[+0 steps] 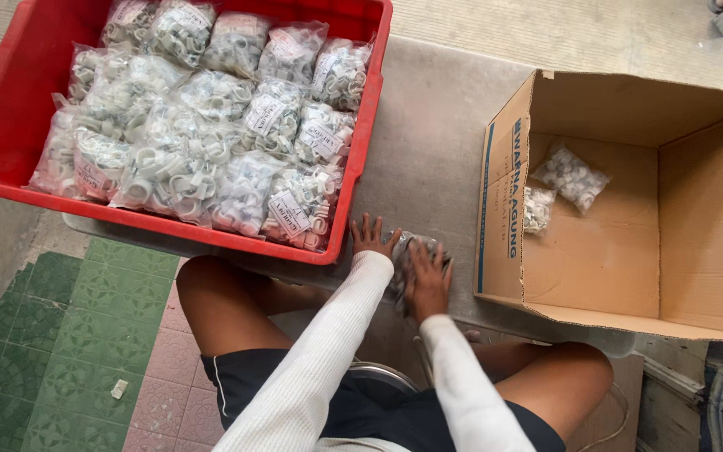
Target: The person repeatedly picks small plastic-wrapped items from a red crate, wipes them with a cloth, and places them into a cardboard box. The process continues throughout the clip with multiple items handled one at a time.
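Both hands are down on the low grey concrete ledge, working one small clear plastic bag of pale grey ring-shaped clips. The left hand lies flat with its fingers spread, pressing on the near-left edge of the bag. The right hand is laid over the top of that same bag, fingers splayed and curled down onto it, so most of the bag is hidden beneath the palm. The two hands sit just beside each other with the bag caught between and under them; whether either one actually pinches the plastic, I cannot tell from here.

Just to the left of the left hand, almost touching the fingertips, stands the corner of a big red plastic crate, heaped with many more clear bags of the same pale clips, several carrying white paper labels. To the right of the right hand sits an open brown cardboard box, its near flap just beside the knuckles, with two small clip bags lying on its floor. White long sleeves run back to the seated person's dark shorts.
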